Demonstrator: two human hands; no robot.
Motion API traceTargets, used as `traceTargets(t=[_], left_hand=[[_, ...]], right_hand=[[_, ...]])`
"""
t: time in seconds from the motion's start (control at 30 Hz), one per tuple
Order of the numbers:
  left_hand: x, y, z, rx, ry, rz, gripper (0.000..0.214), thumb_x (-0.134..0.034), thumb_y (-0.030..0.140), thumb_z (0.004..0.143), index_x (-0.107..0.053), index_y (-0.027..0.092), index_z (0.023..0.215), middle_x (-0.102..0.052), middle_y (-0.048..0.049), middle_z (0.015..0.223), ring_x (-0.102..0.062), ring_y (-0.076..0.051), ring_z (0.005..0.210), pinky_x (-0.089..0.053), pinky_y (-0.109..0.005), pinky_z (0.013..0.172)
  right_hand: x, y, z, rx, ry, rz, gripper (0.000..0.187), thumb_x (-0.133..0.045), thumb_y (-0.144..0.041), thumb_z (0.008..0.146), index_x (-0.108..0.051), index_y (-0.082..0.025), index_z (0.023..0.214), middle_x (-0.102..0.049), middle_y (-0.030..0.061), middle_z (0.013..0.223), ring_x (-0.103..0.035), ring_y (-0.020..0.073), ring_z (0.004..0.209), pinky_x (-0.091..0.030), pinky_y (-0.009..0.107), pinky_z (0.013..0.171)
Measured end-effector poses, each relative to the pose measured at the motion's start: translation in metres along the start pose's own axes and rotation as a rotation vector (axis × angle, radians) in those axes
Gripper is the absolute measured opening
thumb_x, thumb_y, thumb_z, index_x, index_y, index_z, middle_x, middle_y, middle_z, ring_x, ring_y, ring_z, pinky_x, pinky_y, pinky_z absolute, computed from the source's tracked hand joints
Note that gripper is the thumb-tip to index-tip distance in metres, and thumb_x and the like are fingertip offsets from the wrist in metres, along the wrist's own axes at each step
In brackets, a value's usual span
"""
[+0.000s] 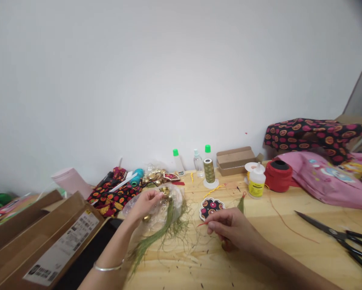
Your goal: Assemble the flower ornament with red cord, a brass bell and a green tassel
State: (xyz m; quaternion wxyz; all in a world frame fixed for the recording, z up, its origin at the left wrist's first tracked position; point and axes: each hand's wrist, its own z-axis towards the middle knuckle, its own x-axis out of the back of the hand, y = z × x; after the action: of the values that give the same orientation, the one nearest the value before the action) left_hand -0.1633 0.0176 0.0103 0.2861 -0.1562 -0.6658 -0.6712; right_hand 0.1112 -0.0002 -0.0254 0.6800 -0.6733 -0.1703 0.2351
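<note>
My left hand (149, 201) reaches over a clear plastic bag (177, 197) of gold bells, its fingers pinched at a small gold bell (166, 194). A bundle of loose green threads (157, 233) hangs down and spreads over the table just beside it. Between the fingertips of my right hand (229, 227) is a thin red cord (202, 224), its end pointing left. Below that hand shows a gold bell (227, 245), partly hidden. Behind the right hand lies a scalloped dark patterned piece (211, 207) with a pale edge, and a green tassel (240, 204) with a red loop.
Black scissors (332, 231) lie at right. Behind stand a glue bottle (256, 181), a red cord spool (278, 176), a green thread spool (209, 171) and an open small box (235, 161). A cardboard box (48, 237) and a dark flat object (90, 253) occupy the left.
</note>
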Motion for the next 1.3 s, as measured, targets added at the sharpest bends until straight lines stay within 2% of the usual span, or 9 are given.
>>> traceTargets(t=[0.2,0.3,0.43,0.53,0.63,0.8,1.0,1.2,1.3], left_hand=[[-0.019,0.023,-0.019,0.044,0.043,-0.203,0.034,-0.064,0.048,0.053,-0.056,0.015,0.05,-0.054,0.0039,0.045,-0.042,-0.009,0.043,-0.033,-0.021,0.044],[-0.044,0.036,-0.033,0.101,-0.023,-0.359,0.038,-0.066,0.052,0.051,-0.057,0.015,0.055,-0.059,0.0013,0.05,-0.045,-0.008,0.041,-0.034,-0.019,0.04],[-0.082,0.051,-0.041,0.151,-0.108,-0.586,0.041,-0.068,0.053,0.051,-0.058,0.015,0.065,-0.066,-0.0051,0.069,-0.059,-0.012,0.058,-0.046,-0.022,0.053],[-0.106,0.056,-0.04,0.17,-0.165,-0.7,0.041,-0.069,0.051,0.052,-0.06,0.015,0.068,-0.065,-0.0056,0.068,-0.06,-0.013,0.063,-0.047,-0.021,0.058],[-0.122,0.054,-0.04,0.201,-0.201,-0.86,0.037,-0.07,0.046,0.056,-0.062,0.013,0.071,-0.062,-0.0028,0.062,-0.057,-0.01,0.058,-0.045,-0.017,0.053],[-0.126,0.051,-0.047,0.199,-0.202,-1.047,0.033,-0.073,0.04,0.055,-0.055,0.012,0.056,-0.047,0.0065,0.045,-0.037,-0.001,0.04,-0.03,-0.009,0.035],[-0.121,0.056,-0.055,0.328,-0.185,-1.078,0.032,-0.077,0.034,0.05,-0.058,0.011,0.061,-0.056,0.0037,0.05,-0.047,-0.001,0.04,-0.042,-0.008,0.039],[-0.124,0.058,-0.053,0.394,-0.199,-1.117,0.011,-0.062,0.018,0.073,-0.062,0.008,0.068,-0.063,-0.0021,0.056,-0.054,-0.003,0.04,-0.046,-0.008,0.038],[-0.125,0.059,-0.053,0.405,-0.137,-1.105,0.018,-0.051,0.009,0.08,-0.062,0.006,0.065,-0.064,-0.0041,0.055,-0.057,-0.004,0.043,-0.049,-0.009,0.043]], right_hand=[[0.0,0.003,0.002,-0.011,0.001,0.037,0.026,-0.065,-0.038,0.063,-0.067,-0.013,0.071,-0.062,0.001,0.057,-0.041,0.0047,0.039,-0.033,0.018,0.038],[0.003,0.0,0.004,-0.029,0.045,0.162,0.029,-0.068,-0.038,0.06,-0.065,-0.012,0.07,-0.062,0.0015,0.058,-0.042,0.0046,0.041,-0.034,0.019,0.042],[0.013,-0.012,0.003,-0.006,0.089,0.357,0.027,-0.069,-0.037,0.061,-0.063,-0.011,0.067,-0.06,0.0001,0.059,-0.046,0.0048,0.046,-0.039,0.02,0.051],[0.022,-0.018,0.003,0.042,0.061,0.393,0.027,-0.068,-0.036,0.063,-0.063,-0.011,0.069,-0.061,0.0011,0.063,-0.051,0.0073,0.054,-0.041,0.022,0.059],[0.027,-0.017,0.003,0.044,0.06,0.344,0.028,-0.068,-0.036,0.063,-0.063,-0.01,0.073,-0.064,0.0035,0.068,-0.055,0.0097,0.06,-0.042,0.024,0.063],[0.02,-0.009,0.006,0.002,0.073,0.369,0.025,-0.07,-0.033,0.061,-0.063,-0.011,0.068,-0.064,0.0018,0.066,-0.053,0.0079,0.056,-0.041,0.022,0.061],[0.011,-0.002,0.009,-0.074,0.109,0.466,0.025,-0.073,-0.032,0.056,-0.061,-0.011,0.064,-0.062,0.0005,0.061,-0.051,0.0066,0.049,-0.037,0.019,0.05],[0.012,-0.002,0.01,-0.051,0.106,0.466,0.023,-0.071,-0.032,0.058,-0.061,-0.012,0.064,-0.064,0.0021,0.065,-0.052,0.0064,0.049,-0.039,0.02,0.052],[0.012,-0.002,0.01,-0.049,0.134,0.464,0.024,-0.071,-0.032,0.058,-0.06,-0.012,0.064,-0.063,0.0008,0.062,-0.051,0.0058,0.047,-0.038,0.019,0.05]])
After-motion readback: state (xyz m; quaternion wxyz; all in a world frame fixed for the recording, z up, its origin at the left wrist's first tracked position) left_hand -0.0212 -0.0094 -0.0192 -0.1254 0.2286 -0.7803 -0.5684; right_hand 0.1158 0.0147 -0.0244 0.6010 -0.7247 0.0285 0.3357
